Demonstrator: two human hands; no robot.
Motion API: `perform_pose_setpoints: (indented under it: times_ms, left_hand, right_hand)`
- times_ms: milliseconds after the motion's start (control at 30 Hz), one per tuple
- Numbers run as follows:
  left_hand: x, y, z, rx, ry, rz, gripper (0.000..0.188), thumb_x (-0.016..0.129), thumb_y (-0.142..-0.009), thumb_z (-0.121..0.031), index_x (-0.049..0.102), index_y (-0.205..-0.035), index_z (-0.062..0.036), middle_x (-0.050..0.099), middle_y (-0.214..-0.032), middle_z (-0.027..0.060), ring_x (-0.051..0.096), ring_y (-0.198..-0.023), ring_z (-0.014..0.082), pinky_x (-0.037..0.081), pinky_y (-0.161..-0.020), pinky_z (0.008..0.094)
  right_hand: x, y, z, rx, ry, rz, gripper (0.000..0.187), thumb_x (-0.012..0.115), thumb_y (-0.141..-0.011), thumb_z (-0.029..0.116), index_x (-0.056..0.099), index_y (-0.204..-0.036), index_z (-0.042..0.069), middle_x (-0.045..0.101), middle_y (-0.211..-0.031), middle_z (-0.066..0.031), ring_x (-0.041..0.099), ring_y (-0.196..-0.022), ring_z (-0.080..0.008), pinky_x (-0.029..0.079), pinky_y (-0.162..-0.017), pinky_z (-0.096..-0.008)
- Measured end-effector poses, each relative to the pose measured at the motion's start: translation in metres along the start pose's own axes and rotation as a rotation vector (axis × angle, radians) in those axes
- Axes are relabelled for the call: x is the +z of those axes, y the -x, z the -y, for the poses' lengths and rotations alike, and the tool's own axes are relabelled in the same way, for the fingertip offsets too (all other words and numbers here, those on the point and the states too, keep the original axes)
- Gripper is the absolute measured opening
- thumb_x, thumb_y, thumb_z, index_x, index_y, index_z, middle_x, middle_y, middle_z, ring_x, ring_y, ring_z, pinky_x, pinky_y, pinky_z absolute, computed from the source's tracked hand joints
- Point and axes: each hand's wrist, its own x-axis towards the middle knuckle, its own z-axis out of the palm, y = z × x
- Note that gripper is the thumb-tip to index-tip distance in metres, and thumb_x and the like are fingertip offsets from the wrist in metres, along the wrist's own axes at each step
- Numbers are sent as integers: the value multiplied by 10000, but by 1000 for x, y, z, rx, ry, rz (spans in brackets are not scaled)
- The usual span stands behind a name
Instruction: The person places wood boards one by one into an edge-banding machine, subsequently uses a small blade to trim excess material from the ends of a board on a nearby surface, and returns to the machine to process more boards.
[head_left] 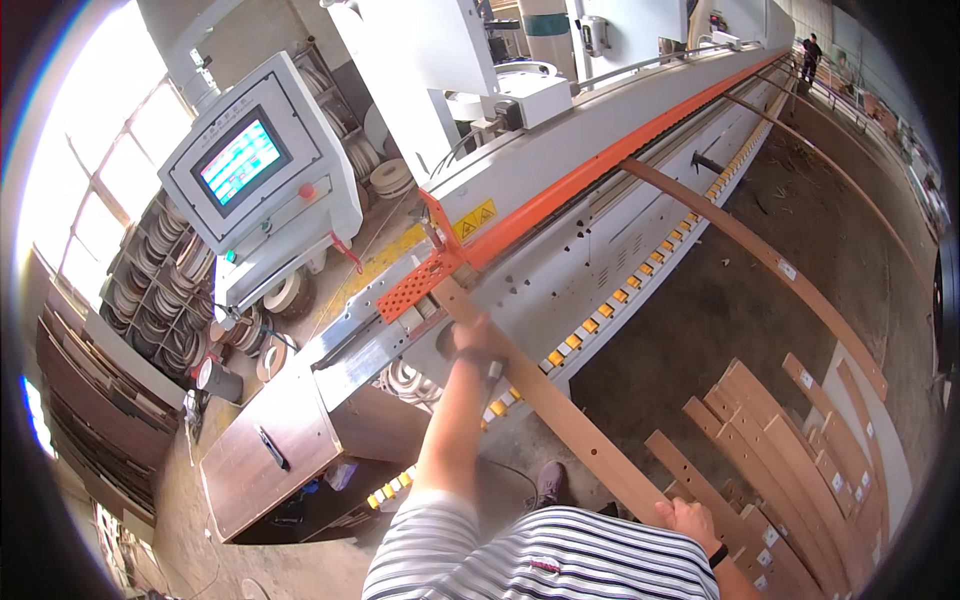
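A long, narrow wooden board [560, 412] slants from the in-feed end of a long white and orange machine [600, 155] down toward my body. My left hand [474, 345] grips the board near its far end, just short of the perforated orange guard [415, 287]. Some of that hand's fingers are hidden and slightly blurred. At the near end, my right hand [688, 520] is closed round the board beside my striped shirt. A row of yellow rollers [590, 326] runs along the machine's side, and the board passes over it.
Several wooden strips [780, 440] lie stacked at my right. A longer strip [765, 255] reaches out from the machine. At left stand a control panel [240, 160] with a lit screen and a brown cabinet [275, 460]. A person [811, 57] stands at the far end.
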Motion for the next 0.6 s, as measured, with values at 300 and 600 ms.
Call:
perform_pose_setpoints:
  times_ms: [300,600]
  left_hand:
    - [2,-44,27,8,-206,-57,682,715,-754,-568,698,-1007,66,714,-943,221,700,-906,343,533,-798,409]
    - [-8,-21,-18,-25,-310,37,692,697,-771,-565,694,-1012,83,676,-1047,300,653,-1042,401,511,-887,442]
  right_hand:
    - [-19,-15,24,23,-51,83,568,455,-974,511,626,-817,-8,651,-701,-264,661,-686,-446,520,-649,-533]
    - [-23,-28,10,87,-66,170,657,432,-969,575,615,-745,-15,617,-668,-287,640,-688,-470,509,-619,-521]
